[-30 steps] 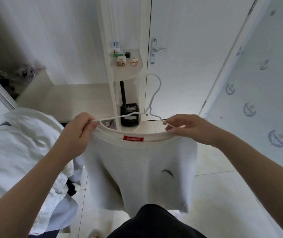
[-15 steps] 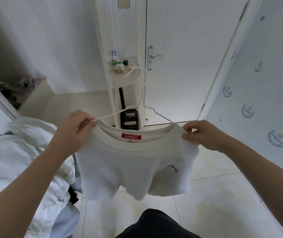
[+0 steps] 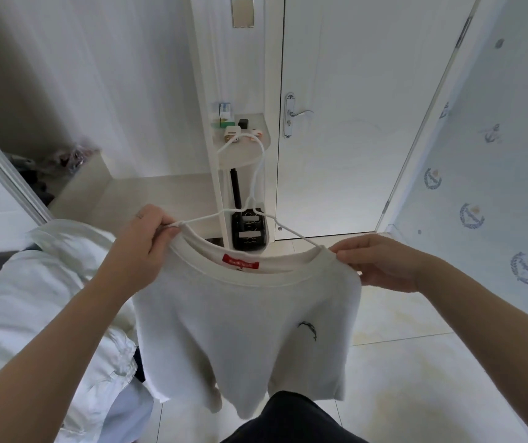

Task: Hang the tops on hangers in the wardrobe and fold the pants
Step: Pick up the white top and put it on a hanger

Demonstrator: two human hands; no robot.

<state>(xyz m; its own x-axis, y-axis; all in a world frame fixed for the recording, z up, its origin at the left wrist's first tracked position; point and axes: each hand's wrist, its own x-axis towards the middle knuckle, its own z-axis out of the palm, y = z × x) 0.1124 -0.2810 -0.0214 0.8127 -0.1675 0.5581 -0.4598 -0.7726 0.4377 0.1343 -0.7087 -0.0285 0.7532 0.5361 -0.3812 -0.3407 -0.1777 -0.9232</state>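
A white top (image 3: pixel 243 330) with a red neck label and a small dark dolphin print hangs in front of me. A thin white wire hanger (image 3: pixel 256 174) sits inside its neck, hook pointing up. My left hand (image 3: pixel 141 247) grips the left shoulder of the top together with the hanger's left end. My right hand (image 3: pixel 381 263) pinches the top's right shoulder where the hanger's right arm goes under the cloth.
A pile of white and pale blue clothes (image 3: pixel 38 314) lies at the left. Ahead stand a narrow white shelf unit (image 3: pixel 240 155) with small items, a black device (image 3: pixel 249 231) at its foot, and a shut white door (image 3: pixel 345 123). A wardrobe's sliding frame (image 3: pixel 3 174) shows far left.
The hanger's hook has swung upright and the right arm of the hanger has slid under the top's right shoulder. My view tilted up slightly.
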